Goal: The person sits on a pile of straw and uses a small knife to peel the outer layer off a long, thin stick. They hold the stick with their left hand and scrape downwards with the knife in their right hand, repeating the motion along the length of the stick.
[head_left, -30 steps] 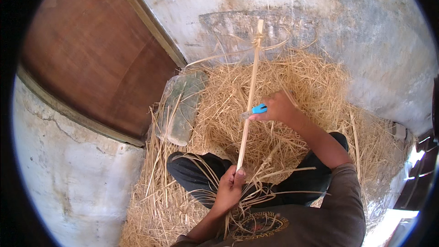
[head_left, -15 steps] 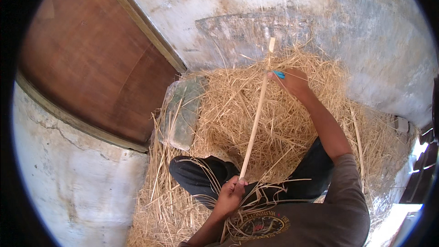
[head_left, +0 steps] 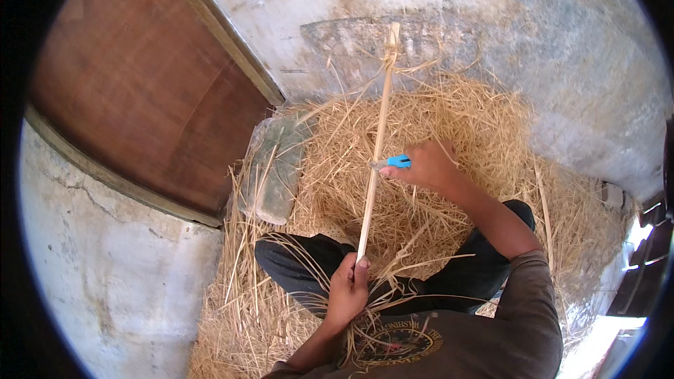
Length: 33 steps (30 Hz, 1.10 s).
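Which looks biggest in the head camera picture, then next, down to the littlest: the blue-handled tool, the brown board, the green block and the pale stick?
1. brown board
2. green block
3. pale stick, longer than the block but much thinner
4. blue-handled tool

The long strip [head_left: 380, 139] looks like smooth, matt wood, the knife handle [head_left: 399, 161] plastic (its blade [head_left: 378, 165] metal), the wall [head_left: 547, 49] rough.

Dark brown short-sleeved shirt [head_left: 484, 351], round yellowish emblem [head_left: 397, 344], dark trousers [head_left: 282, 265]
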Each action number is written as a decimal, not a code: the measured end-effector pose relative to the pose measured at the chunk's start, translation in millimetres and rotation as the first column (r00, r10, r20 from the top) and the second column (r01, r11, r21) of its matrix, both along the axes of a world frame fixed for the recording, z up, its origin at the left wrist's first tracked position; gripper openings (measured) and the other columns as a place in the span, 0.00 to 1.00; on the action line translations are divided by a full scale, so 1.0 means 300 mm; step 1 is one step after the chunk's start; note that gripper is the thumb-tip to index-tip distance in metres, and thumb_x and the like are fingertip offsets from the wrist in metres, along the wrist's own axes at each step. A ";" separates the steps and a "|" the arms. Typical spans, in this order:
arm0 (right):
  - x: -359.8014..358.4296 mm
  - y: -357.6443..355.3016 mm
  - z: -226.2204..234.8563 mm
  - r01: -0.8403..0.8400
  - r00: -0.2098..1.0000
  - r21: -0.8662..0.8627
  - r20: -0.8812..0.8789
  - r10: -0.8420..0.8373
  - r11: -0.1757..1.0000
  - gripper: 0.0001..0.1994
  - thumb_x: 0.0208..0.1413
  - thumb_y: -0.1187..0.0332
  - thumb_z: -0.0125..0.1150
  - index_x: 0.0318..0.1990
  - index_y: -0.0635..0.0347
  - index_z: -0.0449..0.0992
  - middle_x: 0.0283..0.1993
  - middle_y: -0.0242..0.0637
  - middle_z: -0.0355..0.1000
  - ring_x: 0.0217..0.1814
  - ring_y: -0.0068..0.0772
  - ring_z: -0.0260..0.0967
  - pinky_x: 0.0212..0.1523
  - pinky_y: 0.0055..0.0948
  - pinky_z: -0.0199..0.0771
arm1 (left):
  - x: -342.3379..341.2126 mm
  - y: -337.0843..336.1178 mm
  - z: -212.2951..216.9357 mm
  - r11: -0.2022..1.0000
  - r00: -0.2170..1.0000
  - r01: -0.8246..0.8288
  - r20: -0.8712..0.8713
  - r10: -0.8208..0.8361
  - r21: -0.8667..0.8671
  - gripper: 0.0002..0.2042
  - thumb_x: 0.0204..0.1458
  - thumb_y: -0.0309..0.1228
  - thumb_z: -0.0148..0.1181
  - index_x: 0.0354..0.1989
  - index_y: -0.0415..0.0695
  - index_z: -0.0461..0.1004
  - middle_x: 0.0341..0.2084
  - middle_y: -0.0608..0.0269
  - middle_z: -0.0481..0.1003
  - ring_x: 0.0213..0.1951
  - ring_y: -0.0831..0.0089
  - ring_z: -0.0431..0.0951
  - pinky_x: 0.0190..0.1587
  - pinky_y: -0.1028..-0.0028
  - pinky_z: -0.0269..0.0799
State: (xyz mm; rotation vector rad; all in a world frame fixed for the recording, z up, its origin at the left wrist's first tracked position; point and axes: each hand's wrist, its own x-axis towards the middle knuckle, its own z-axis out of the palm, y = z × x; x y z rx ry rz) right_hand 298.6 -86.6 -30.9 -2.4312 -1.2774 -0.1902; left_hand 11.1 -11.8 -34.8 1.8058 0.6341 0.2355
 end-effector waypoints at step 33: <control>-0.032 0.006 0.031 0.023 1.000 -0.076 -0.016 -0.024 0.997 0.42 0.43 0.21 0.43 0.19 0.58 0.77 0.13 0.40 0.69 0.17 0.40 0.71 0.21 0.40 0.69 | -0.009 -0.006 0.001 0.978 0.999 -0.023 -0.038 0.031 0.207 0.10 0.64 0.33 0.46 0.36 0.39 0.68 0.19 0.66 0.64 0.24 0.79 0.63 0.27 0.75 0.61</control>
